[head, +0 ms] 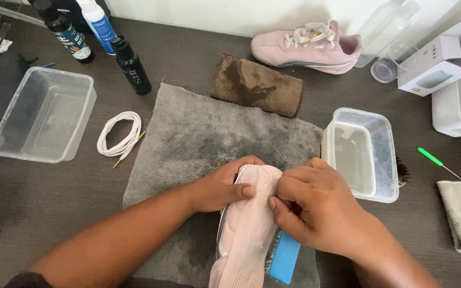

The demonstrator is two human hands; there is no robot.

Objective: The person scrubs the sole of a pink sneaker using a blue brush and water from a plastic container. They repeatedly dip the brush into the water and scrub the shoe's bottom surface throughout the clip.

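— What had you got hold of?
— My left hand [221, 188] and right hand [309, 205] both gripped the pink shoe [247, 224] on the grey towel [209, 133], a blue brush [285, 258] beside it.
— Farther off?
— The water tub [382, 154] at two o'clock, the other pink shoe [308, 47] at twelve.

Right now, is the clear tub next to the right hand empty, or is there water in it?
Holds water. The clear tub beside the right hand shows a cloudy, greyish pool inside its walls; how deep, cannot tell.

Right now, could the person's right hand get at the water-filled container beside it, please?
Probably yes: the water-filled container sits open just beyond the right hand with nothing between, though that hand holds a blue brush against the pink shoe.
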